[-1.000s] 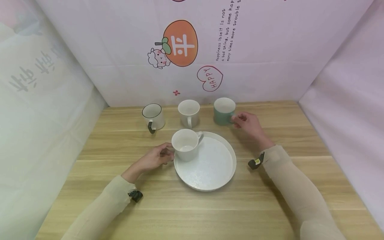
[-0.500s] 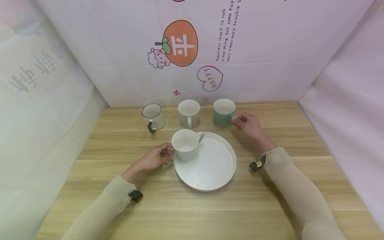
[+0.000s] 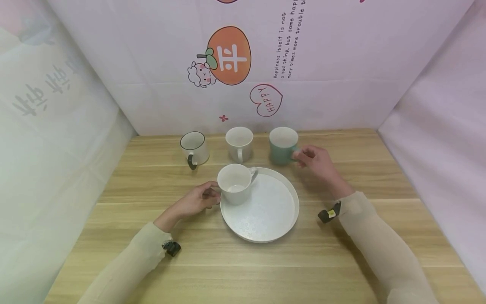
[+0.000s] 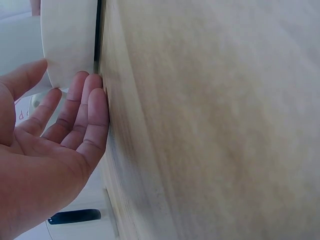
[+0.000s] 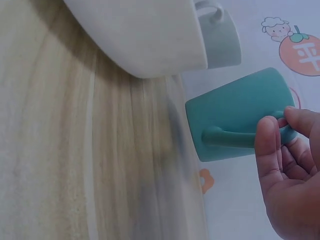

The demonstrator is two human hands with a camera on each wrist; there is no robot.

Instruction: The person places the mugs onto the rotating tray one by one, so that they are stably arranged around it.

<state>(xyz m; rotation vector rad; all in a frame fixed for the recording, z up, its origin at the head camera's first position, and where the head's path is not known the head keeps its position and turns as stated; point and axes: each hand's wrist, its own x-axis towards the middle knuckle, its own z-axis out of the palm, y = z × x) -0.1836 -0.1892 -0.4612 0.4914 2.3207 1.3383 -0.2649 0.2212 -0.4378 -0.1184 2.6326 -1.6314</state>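
My right hand (image 3: 317,162) pinches the handle of a teal mug (image 3: 281,147), white inside, at the back right. In the right wrist view the teal mug (image 5: 240,115) leans, and its base appears lifted off the table. A round white tray (image 3: 267,211) lies mid-table. On its left part stands a white cup (image 3: 235,188) with its handle pointing back right. My left hand (image 3: 197,198) rests at the tray's left rim beside this cup. In the left wrist view its thumb touches the tray wall (image 4: 70,40) and its fingers are loosely extended.
Along the back stand a white mug (image 3: 197,150) with a black rim and handle, and a plain white mug (image 3: 240,145) between it and the teal one. Behind the wooden table (image 3: 243,274) hangs a printed white cloth (image 3: 334,63); plain cloth closes both sides.
My right hand has drawn the teal mug slightly toward me, away from the back cloth. The left hand, tray and other mugs have stayed in place.
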